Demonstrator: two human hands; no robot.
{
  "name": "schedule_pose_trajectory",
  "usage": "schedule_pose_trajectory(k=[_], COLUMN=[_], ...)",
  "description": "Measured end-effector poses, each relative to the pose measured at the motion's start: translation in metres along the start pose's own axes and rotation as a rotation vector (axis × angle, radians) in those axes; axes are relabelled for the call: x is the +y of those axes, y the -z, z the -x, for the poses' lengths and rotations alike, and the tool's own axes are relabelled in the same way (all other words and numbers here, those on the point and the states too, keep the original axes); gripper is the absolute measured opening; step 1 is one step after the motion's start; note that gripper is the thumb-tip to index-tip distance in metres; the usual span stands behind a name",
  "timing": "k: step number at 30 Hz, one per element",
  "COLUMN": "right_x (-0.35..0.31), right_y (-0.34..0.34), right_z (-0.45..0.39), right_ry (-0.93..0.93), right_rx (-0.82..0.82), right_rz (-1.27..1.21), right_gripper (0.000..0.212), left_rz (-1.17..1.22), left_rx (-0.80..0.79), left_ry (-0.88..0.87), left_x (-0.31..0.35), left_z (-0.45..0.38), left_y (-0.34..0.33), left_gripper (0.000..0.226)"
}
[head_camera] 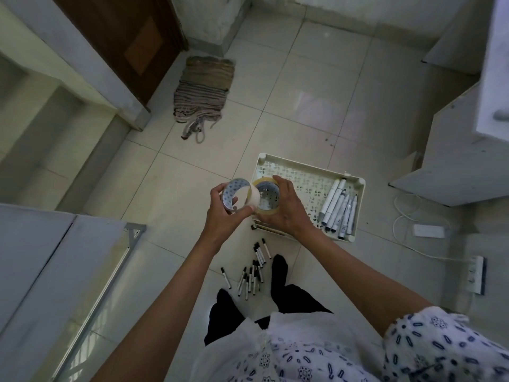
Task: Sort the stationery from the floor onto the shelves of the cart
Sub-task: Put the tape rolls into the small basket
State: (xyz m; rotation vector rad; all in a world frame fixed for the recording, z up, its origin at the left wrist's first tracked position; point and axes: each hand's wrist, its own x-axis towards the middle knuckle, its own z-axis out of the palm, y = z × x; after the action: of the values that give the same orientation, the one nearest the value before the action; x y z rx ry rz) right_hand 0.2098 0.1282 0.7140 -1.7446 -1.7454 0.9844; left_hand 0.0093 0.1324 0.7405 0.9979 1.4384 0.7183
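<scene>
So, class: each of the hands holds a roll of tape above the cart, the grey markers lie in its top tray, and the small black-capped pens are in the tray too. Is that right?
Not quite. The small black-capped pens lie scattered on the floor tiles below the cart, not in the top tray. The rest holds: the left hand and right hand each hold a tape roll, and the grey markers lie in the tray, as the head view shows.

I can read no text, number or brand anywhere. The tape roll (239, 197) in my left hand (223, 216) has small blue printed marks on its inner core, too small and blurred for me to make out. The markers (338, 207) along the right edge of the cart's top shelf (303, 172) carry dark marks on their barrels that I cannot read.
</scene>
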Motion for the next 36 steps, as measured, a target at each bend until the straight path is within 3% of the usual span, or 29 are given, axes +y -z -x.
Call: schedule_pose_trajectory(k=[12, 18, 23, 36], right_x=[0.014, 0.022, 0.021, 0.021], right_y=[0.005, 0.014, 0.019, 0.019], right_z=[0.003, 0.011, 0.011, 0.011], right_ry=[-0.013, -0.008, 0.064, 0.103], right_rx=[-0.087, -0.037, -0.002, -0.016], right_rz=[-0.032, -0.101, -0.118, -0.106], right_gripper=[0.125, 0.114, 0.091, 0.092], left_rz=[-0.343, -0.518, -0.567, -0.617], left_rx=[0.020, -0.044, -0.040, -0.040], left_ry=[-0.242, -0.282, -0.304, -0.299], left_x=[0.026, 0.025, 0.025, 0.023], left_z=[0.003, -0.004, -0.010, -0.010], left_y=[-0.031, -0.048, -0.051, -0.048], left_gripper=[0.089, 0.094, 0.097, 0.096])
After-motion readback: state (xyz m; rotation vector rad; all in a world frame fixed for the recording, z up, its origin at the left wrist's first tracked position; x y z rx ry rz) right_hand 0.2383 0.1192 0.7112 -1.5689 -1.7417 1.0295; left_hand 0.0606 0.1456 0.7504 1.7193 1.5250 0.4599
